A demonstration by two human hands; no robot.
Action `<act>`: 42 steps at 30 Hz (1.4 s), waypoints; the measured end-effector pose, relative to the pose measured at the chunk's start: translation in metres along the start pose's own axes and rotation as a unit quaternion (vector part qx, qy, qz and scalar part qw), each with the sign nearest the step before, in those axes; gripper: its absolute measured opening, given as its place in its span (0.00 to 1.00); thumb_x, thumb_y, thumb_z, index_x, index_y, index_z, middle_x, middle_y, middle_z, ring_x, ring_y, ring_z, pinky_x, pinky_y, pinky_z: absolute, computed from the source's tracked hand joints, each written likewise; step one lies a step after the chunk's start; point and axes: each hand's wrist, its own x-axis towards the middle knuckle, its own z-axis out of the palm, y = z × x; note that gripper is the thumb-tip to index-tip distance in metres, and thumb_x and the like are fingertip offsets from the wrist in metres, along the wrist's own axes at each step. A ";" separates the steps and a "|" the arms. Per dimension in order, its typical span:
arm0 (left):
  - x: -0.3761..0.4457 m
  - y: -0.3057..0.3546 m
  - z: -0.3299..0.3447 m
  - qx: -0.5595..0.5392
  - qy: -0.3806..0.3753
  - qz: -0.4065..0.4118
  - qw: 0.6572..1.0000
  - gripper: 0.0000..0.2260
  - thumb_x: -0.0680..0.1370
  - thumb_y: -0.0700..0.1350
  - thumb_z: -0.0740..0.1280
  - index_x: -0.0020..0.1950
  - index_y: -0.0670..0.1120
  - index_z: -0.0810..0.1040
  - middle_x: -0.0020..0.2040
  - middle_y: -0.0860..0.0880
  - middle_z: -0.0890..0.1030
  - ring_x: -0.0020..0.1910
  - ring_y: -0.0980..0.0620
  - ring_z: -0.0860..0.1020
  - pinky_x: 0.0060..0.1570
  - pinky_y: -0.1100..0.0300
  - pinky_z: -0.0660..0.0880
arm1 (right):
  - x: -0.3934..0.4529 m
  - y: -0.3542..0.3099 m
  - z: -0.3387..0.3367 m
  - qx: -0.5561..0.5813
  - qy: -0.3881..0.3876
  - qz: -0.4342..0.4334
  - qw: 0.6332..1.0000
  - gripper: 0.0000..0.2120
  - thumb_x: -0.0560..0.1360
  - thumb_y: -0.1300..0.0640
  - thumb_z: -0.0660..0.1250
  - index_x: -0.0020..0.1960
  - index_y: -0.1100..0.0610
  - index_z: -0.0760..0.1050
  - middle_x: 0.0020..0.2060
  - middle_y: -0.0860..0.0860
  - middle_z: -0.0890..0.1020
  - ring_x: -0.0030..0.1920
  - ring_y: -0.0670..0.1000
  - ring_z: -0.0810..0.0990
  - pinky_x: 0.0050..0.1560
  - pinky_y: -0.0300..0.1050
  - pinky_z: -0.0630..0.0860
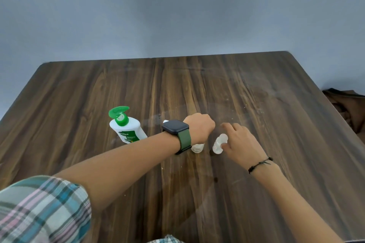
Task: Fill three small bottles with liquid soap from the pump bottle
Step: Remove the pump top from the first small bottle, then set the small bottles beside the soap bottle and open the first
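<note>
Fingers of the left hand (199,128) curl down onto a small bottle (197,147); right hand (240,142) fingers pinch another bottle (218,144). Soap bottle (126,128), green cap open, stands on the tabletop (197,85) at nine o'clock of them.

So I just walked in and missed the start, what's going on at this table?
A person is working at a dark wooden table with two small clear plastic bottles. The left hand, wearing a green-strapped watch, grips the top of one small bottle. The right hand holds the other small bottle, tilted. The white soap bottle with the green flip cap stands open beside them, untouched.
</note>
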 end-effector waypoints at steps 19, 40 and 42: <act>-0.123 -0.203 -0.228 -0.290 0.415 -0.169 0.846 0.14 0.80 0.40 0.50 0.34 0.46 0.62 0.34 0.47 0.67 0.35 0.49 0.65 0.32 0.57 0.56 | 0.189 -0.204 -0.264 0.291 0.269 -0.138 0.908 0.15 0.78 0.62 0.50 0.33 0.56 0.59 0.29 0.49 0.62 0.28 0.45 0.61 0.29 0.39 0.59; -0.129 -0.149 0.060 -0.142 0.383 -0.149 0.901 0.15 0.81 0.45 0.52 0.43 0.39 0.72 0.44 0.39 0.77 0.42 0.46 0.71 0.41 0.57 0.65 | 0.052 -0.213 -0.007 0.125 0.170 -0.222 0.952 0.17 0.78 0.60 0.52 0.31 0.57 0.67 0.34 0.53 0.72 0.43 0.55 0.68 0.36 0.45 0.58; -0.139 -0.143 0.072 -0.151 0.379 -0.155 0.900 0.15 0.81 0.45 0.52 0.44 0.38 0.73 0.46 0.39 0.78 0.44 0.45 0.73 0.40 0.57 0.64 | 0.044 -0.219 0.007 0.142 0.159 -0.215 0.953 0.14 0.78 0.58 0.53 0.40 0.61 0.74 0.41 0.56 0.76 0.46 0.56 0.71 0.39 0.44 0.64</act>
